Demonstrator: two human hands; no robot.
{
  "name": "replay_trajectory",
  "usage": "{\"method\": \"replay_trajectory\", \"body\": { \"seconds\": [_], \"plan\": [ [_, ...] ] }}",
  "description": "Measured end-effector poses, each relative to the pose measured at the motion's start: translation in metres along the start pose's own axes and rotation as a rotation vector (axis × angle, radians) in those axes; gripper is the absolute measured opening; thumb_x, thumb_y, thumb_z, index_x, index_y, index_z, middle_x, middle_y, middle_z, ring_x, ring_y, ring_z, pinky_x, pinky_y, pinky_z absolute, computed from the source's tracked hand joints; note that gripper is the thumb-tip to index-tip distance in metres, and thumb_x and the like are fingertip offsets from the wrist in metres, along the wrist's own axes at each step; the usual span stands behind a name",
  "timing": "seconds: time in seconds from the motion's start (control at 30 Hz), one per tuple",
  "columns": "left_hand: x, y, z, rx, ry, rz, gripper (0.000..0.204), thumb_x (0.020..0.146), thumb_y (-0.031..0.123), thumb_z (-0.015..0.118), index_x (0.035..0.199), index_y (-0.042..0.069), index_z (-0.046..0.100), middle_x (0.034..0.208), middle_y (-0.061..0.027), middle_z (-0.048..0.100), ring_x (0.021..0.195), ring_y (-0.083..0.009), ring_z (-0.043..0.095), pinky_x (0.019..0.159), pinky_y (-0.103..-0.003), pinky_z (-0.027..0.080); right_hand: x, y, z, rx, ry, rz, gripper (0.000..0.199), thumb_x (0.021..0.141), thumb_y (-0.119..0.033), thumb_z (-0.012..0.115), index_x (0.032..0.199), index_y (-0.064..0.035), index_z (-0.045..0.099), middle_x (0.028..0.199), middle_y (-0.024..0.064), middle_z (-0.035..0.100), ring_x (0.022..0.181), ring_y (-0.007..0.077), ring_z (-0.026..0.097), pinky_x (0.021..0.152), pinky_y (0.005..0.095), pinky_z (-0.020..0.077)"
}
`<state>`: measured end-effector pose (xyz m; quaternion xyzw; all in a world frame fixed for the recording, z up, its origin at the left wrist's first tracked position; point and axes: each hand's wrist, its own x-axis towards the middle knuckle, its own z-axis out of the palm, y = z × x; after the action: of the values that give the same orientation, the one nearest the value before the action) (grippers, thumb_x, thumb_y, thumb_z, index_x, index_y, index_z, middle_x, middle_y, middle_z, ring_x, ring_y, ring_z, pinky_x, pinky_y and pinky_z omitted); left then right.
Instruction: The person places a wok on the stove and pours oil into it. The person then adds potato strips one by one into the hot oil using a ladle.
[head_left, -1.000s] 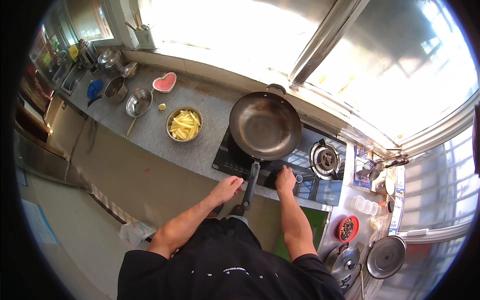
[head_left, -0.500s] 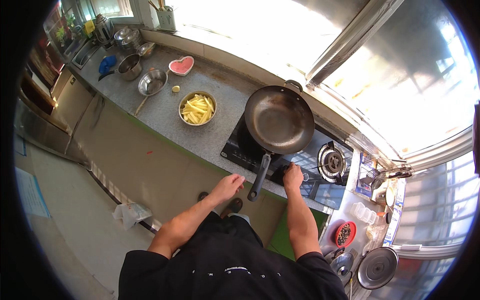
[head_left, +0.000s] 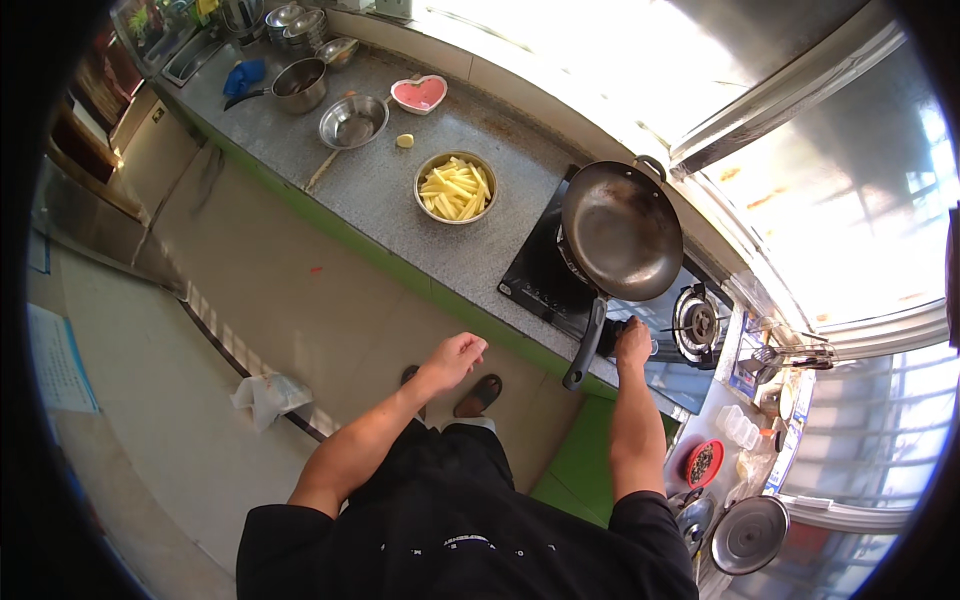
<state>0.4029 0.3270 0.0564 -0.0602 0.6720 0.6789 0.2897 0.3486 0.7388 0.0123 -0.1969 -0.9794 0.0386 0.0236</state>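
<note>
Near the lower right, my right hand (head_left: 632, 343) curls at the front of the stove (head_left: 540, 268), seemingly working it; I cannot tell its grip. My left hand (head_left: 458, 360), half open, holds nothing visible. The wok (head_left: 625, 232) sits right of centre; the next move calls for clearing its handle (head_left: 587, 345).

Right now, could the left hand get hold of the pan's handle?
Probably yes. The left hand looks empty, and nothing visible stands between it and the pan's handle to its right. The right hand, near the front of the stove, is on the handle's other side.
</note>
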Motion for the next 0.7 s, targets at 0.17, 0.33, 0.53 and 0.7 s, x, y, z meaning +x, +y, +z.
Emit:
{"method": "replay_trajectory", "body": {
  "seconds": [0.17,0.33,0.53,0.7],
  "plan": [
    [-0.01,-0.023,-0.034,-0.004,0.016,0.019,0.034,0.102,0.033,0.054,0.107,0.001,0.062,0.085,-0.0024,0.064,0.07,-0.009,0.056,0.065,-0.026,0.048,0.004,0.013,0.014,-0.002,0.034,-0.054,0.021,0.077,-0.012,0.074,0.094,-0.0046,0.064,0.094,0.0187,0.069,0.092,0.039,0.067,0.077,0.049,0.0536],
    [-0.015,-0.038,-0.056,0.025,0.04,0.039,0.035,0.102,0.034,0.054,0.107,0.001,0.062,0.085,-0.0021,0.063,0.071,-0.0087,0.055,0.066,-0.026,0.049,0.005,0.003,0.01,-0.035,0.011,-0.011,0.024,0.075,-0.011,0.077,0.095,-0.0045,0.066,0.095,0.019,0.07,0.092,0.0379,0.067,0.077,0.0483,0.0535],
    [-0.018,-0.045,-0.059,0.033,0.055,0.048,0.035,0.103,0.034,0.053,0.108,0.0,0.062,0.086,-0.0017,0.064,0.071,-0.0086,0.055,0.067,-0.026,0.049,0.004,0.005,0.013,-0.065,0.047,-0.042,0.026,0.075,-0.012,0.078,0.097,-0.0032,0.066,0.095,0.0196,0.07,0.093,0.0385,0.067,0.079,0.0485,0.0534],
    [-0.031,-0.048,-0.053,-0.001,0.056,0.025,0.032,0.103,0.028,0.053,0.117,0.001,0.062,0.09,-0.0012,0.063,0.075,-0.0082,0.055,0.068,-0.025,0.049,-0.001,-0.003,0.005,-0.036,0.032,-0.035,0.024,0.075,-0.012,0.077,0.095,-0.0028,0.066,0.094,0.0197,0.07,0.093,0.0387,0.068,0.08,0.0484,0.0536]
  ]
}}
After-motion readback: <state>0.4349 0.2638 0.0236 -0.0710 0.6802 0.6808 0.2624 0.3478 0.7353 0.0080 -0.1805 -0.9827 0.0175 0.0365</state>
